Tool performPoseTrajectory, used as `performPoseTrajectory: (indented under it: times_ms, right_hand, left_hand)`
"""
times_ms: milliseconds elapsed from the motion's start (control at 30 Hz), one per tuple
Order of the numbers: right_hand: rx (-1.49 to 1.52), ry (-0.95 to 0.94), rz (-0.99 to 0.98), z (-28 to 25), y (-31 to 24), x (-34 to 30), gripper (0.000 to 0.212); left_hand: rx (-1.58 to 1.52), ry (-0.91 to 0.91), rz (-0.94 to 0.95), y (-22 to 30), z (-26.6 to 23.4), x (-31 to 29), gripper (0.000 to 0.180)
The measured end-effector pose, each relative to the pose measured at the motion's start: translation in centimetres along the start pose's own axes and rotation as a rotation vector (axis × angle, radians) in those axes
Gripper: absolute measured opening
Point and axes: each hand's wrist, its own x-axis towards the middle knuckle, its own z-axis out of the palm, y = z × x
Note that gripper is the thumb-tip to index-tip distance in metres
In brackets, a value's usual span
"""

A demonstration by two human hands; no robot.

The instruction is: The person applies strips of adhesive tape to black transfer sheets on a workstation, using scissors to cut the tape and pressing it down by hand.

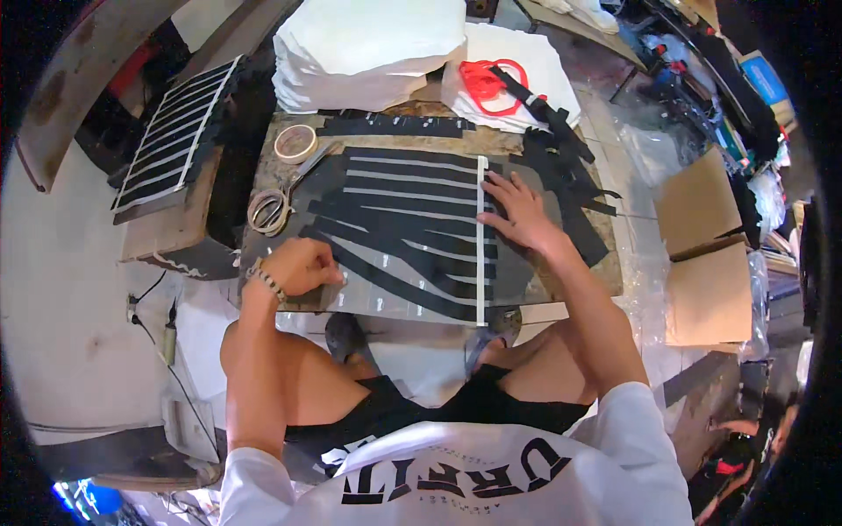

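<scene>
Several black strips (412, 182) lie side by side on a grey sheet (355, 302) on the worktable. The upper strips run straight, while the lower ones fan out and curve. A narrow white strip (481, 272) crosses their right ends. My right hand (517, 209) rests there with fingers spread, touching the white strip and the black ends. Over the sheet's left edge, my left hand (303, 266) has curled fingers, close to the free left ends of the lower strips. Anything between those fingers is hidden. Small white marks dot the grey sheet beside it.
Scissors (309, 165), a tape roll (296, 143) and thinner rolls (267, 213) sit at the table's left. White sheets (368, 48) and a red coil (513, 79) are behind. Black scraps (574, 206) lie right, beside a cardboard box (709, 289). A striped panel (175, 136) leans left.
</scene>
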Motion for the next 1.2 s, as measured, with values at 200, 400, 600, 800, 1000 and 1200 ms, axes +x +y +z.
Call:
performPoseTrajectory:
  times_ms: [200, 400, 600, 800, 1000, 1200]
  right_hand:
    - [-0.038, -0.011, 0.069, 0.1, 0.5, -0.2, 0.072]
    - [0.008, -0.084, 0.015, -0.6, 0.4, 0.1, 0.073]
    - [-0.033, -0.073, -0.027, -0.9, 0.5, 0.1, 0.069]
    - [0.046, -0.013, -0.065, -1.3, 0.9, 0.1, 0.061]
    - [0.068, -0.141, 0.01, -2.2, -0.8, -0.6, 0.061]
    - [0.074, -0.125, -0.019, -1.3, -0.5, -1.1, 0.063]
  left_hand:
    - [0.118, -0.134, -0.031, -0.8, -0.7, -0.5, 0.04]
    - [-0.24, -0.241, -0.069, -2.6, -0.3, -0.3, 0.039]
    - [-0.383, -0.306, -0.095, -2.9, -0.1, -0.2, 0.038]
    - [-0.081, 0.039, 0.021, -3.3, -0.9, 0.4, 0.029]
    - [0.019, 0.185, 0.071, -3.8, -0.9, 0.4, 0.029]
    - [0.009, 0.051, 0.056, -4.2, -0.2, 0.8, 0.029]
